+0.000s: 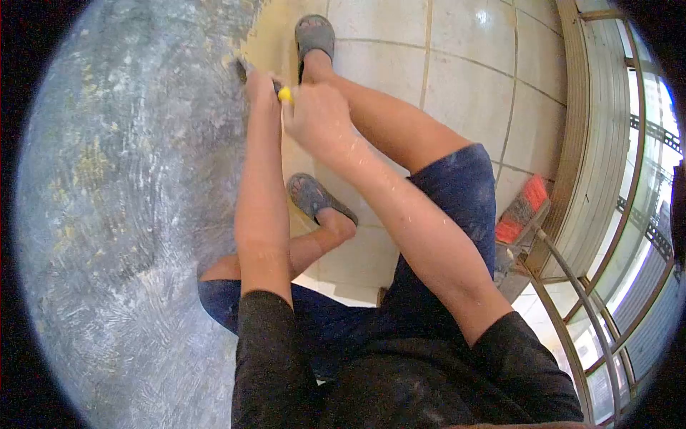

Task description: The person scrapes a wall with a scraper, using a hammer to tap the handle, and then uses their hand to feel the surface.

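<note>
A tool with a yellow and black handle (285, 94) is held between both hands, its dark tip touching the mottled grey wall (143, 179) near a yellowish patch. My left hand (262, 87) is closed round the front part of the tool, close to the wall. Just right of it, my right hand (318, 118) is wrapped about the rear end of the handle, slightly blurred. The exact shape of the tool's head is too small to make out.
Pale floor tiles (386, 21) lie under my feet in grey clogs (314, 39). A red-bristled broom (524, 207) stands at the right, beside a metal-framed glass door or window (607, 214). My bent knees are near the wall.
</note>
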`<state>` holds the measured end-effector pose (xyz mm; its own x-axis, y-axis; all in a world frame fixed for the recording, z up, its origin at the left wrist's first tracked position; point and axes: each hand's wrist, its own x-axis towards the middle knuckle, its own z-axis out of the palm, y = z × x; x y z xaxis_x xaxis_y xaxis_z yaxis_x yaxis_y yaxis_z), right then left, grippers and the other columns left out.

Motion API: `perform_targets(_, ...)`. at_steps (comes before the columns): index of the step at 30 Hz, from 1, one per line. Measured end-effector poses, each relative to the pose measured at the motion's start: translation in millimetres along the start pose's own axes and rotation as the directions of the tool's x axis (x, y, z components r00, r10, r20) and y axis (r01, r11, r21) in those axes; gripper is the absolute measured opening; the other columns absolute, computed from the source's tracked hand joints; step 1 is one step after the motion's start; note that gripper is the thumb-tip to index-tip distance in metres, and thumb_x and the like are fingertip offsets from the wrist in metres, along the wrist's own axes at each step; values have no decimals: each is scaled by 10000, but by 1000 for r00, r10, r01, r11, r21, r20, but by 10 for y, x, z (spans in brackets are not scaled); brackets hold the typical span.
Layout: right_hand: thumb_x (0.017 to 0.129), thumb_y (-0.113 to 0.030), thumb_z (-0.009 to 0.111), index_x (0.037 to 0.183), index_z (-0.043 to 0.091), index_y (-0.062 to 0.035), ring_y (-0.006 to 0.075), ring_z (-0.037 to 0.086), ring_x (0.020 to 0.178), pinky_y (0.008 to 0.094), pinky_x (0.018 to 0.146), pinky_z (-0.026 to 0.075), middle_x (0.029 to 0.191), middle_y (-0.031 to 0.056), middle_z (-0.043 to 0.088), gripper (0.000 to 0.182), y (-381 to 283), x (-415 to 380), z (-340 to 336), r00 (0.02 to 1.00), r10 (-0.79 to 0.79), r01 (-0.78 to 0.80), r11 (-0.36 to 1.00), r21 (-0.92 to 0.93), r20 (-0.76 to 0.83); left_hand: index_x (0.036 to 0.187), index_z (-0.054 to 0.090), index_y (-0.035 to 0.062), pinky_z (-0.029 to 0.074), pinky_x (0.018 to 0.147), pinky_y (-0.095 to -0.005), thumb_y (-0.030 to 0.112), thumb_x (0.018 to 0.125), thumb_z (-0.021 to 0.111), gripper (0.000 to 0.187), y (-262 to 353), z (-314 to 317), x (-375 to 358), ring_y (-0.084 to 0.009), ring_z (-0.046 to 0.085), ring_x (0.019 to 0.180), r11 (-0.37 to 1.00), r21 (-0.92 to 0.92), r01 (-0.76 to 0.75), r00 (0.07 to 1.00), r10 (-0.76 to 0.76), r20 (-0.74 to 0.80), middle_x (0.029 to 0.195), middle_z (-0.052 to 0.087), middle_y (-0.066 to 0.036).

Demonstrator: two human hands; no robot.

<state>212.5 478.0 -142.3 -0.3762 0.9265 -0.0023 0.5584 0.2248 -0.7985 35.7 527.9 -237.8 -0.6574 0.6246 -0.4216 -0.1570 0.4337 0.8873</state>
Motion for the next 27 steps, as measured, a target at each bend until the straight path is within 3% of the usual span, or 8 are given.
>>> perform_targets(4,851,-219,617,731,691,17,411,646,673,512,664,519,688,237,643,275,233,35,-81,999,-9,9,1000,2,-46,914,546,-5,438,435,-391,84,878,490,111,-110,233,49,-227,551,514,987,24,161,970,-154,-186,667,533,-91)
perform_targets(7,842,-219,622,742,697,15,411,651,681,513,669,520,697,241,647,266,-42,-120,-134,1000,-19,20,999,44,-4,904,548,-11,439,434,-391,86,876,493,115,-158,-45,167,-232,554,511,991,131,6,1000,-2,-31,685,564,-98)
perform_targets(10,840,-216,627,773,713,11,410,652,686,512,672,519,702,239,649,252,-116,-24,74,997,70,-70,998,6,-8,910,548,-15,448,439,-391,47,868,485,98,-330,-165,333,-243,562,517,991,-126,33,998,-25,63,704,576,-112)
perform_targets(16,837,-197,627,782,716,16,411,649,690,511,685,519,712,239,653,238,122,74,13,998,57,-55,996,72,-28,935,522,-4,476,467,-380,25,874,491,74,-79,176,149,-247,577,528,948,315,38,997,-14,-79,713,574,-124)
perform_targets(18,838,-202,629,798,723,12,412,649,693,508,686,520,715,239,654,238,-71,-6,-143,998,63,-63,997,54,2,969,510,-21,493,485,-398,50,872,512,120,-45,58,-25,-252,608,555,993,-5,117,982,-116,-150,744,613,-144)
perform_targets(22,843,-214,634,856,747,-12,411,648,691,499,688,523,712,231,655,232,9,180,-77,999,39,-39,999,25,3,989,509,-31,511,490,-407,47,854,530,157,-144,71,306,-259,632,573,988,-96,124,991,-128,-41,772,613,-165)
perform_targets(25,803,-208,659,725,703,37,398,678,728,473,673,544,735,268,660,261,152,227,-51,996,84,-83,996,17,-28,988,509,-32,515,483,-404,82,878,538,161,-146,337,525,-264,635,569,694,719,-38,998,-3,55,787,613,-155)
perform_targets(27,805,-212,662,733,708,37,397,678,732,473,681,545,739,262,663,264,6,79,-171,998,47,-46,998,33,-34,956,521,-49,517,480,-421,137,892,561,200,-12,230,173,-273,626,546,957,248,150,978,-107,-180,770,633,-152)
